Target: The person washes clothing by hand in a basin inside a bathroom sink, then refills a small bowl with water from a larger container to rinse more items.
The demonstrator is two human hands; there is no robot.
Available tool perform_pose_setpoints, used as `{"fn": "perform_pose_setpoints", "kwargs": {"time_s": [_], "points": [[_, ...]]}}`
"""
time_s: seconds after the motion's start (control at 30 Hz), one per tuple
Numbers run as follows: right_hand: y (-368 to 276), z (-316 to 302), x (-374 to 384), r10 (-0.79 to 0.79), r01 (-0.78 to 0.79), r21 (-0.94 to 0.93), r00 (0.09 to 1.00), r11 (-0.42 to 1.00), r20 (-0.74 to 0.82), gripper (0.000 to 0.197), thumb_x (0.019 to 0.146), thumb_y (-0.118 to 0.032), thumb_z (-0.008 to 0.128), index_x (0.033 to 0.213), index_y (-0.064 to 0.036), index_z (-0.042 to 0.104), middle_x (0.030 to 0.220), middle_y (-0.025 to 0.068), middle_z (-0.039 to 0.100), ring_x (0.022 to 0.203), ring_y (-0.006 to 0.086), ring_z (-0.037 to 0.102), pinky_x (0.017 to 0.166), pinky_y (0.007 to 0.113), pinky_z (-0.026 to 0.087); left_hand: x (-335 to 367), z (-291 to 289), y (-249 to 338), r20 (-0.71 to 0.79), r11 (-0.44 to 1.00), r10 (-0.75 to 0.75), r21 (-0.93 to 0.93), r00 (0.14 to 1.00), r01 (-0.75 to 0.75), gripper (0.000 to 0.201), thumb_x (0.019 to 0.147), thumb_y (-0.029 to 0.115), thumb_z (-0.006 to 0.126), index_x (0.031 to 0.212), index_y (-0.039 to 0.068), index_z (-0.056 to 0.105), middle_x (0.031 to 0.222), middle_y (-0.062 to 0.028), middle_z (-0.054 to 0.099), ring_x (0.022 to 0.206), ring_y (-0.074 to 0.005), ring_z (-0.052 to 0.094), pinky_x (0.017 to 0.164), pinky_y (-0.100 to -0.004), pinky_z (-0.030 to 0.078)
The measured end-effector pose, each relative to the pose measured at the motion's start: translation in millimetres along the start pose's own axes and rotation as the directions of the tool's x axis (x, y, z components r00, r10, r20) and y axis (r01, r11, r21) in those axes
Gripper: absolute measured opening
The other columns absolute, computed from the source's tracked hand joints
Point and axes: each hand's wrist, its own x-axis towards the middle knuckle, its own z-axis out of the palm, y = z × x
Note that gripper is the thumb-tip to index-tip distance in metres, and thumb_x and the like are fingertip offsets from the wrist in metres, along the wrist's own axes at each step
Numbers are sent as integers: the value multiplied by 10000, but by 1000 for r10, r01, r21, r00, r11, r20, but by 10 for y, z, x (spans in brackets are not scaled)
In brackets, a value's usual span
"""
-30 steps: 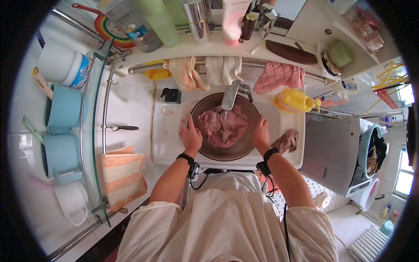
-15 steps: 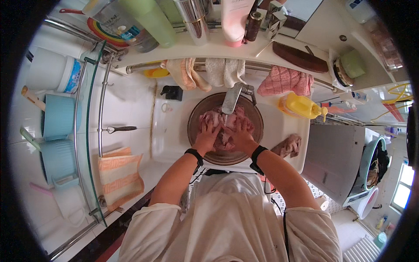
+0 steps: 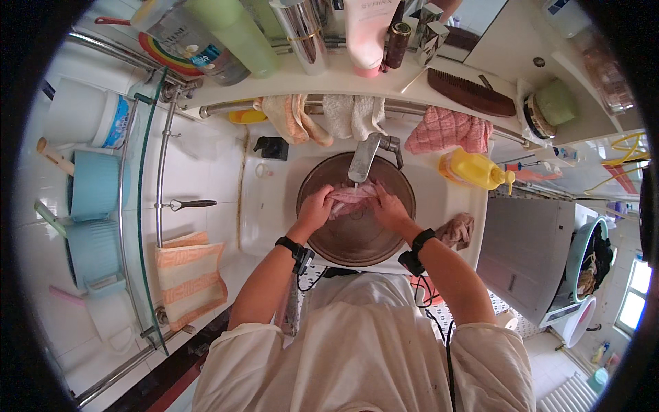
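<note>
A wet pink cloth (image 3: 353, 200) is bunched between my hands, under the spout of the metal faucet (image 3: 363, 159). My left hand (image 3: 316, 208) grips its left end, and my right hand (image 3: 390, 208) is closed on the right end. Below them lies a round brown basin (image 3: 353, 244), set in the white sink (image 3: 274, 199). Both wrists wear black bands. The cloth's underside and some fingertips are hidden.
Right of the basin lie a crumpled brownish cloth (image 3: 456, 231) and a yellow pump bottle (image 3: 476, 169). Towels (image 3: 353, 115) hang on a rail behind the faucet, under a shelf with bottles and a comb (image 3: 471, 92). A glass shelf (image 3: 145, 206) stands at left.
Both hands have come up from pressing the spread cloth in the basin. Now they hold it gathered beneath the faucet, and the basin's bottom shows.
</note>
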Motion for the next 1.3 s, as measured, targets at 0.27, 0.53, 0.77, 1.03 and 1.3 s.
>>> {"fn": "perform_pose_setpoints", "kwargs": {"time_s": [0.27, 0.53, 0.77, 1.03, 1.3], "points": [[-95, -223, 124, -103, 141, 326, 986, 935, -130, 554, 936, -473, 578, 1251, -21, 512, 949, 296, 669, 965, 479, 636, 827, 467, 505, 146, -88, 82, -190, 1000, 28, 2, 981, -29, 302, 936, 239, 592, 1125, 4, 600, 1018, -237, 675, 938, -406, 656, 791, -451, 516], [377, -130, 344, 124, -131, -95, 990, 987, -74, 660, 798, -463, 724, 1318, -91, 559, 1254, 221, 561, 1178, 399, 539, 938, 417, 493, 258, -40, -171, 4, 971, -18, 238, 1000, 16, 738, 747, 398, 804, 1347, 91, 503, 1325, -251, 516, 1117, -446, 560, 927, -455, 488], [-306, -151, 2, -13, 56, -437, 995, 898, 100, 1068, 571, -476, 875, 1481, -279, 354, 1528, 195, 229, 1309, 514, 359, 967, 575, 483, 39, 9, 335, 353, 878, -157, 477, 922, -33, 1133, 565, 352, 897, 1513, 252, 285, 1508, -240, 224, 1290, -556, 377, 1004, -564, 442], [-67, 241, 52, 91, 27, -536, 977, 844, 193, 1016, 696, -399, 819, 1526, -339, 236, 1592, 210, 51, 1301, 560, 365, 898, 552, 540, 132, 239, 9, 318, 893, -166, 449, 933, 6, 1166, 569, 227, 862, 1534, 225, 208, 1517, -277, 188, 1124, -494, 560, 910, -489, 523], [92, 164, 252, 110, -76, -235, 985, 969, 133, 603, 714, -182, 752, 1283, -152, 554, 1412, 256, 419, 1149, 461, 552, 937, 456, 526, 212, 285, -216, 232, 944, -102, 328, 967, 21, 487, 784, 251, 712, 1233, 82, 626, 1057, -268, 647, 959, -420, 652, 819, -461, 541]]}}
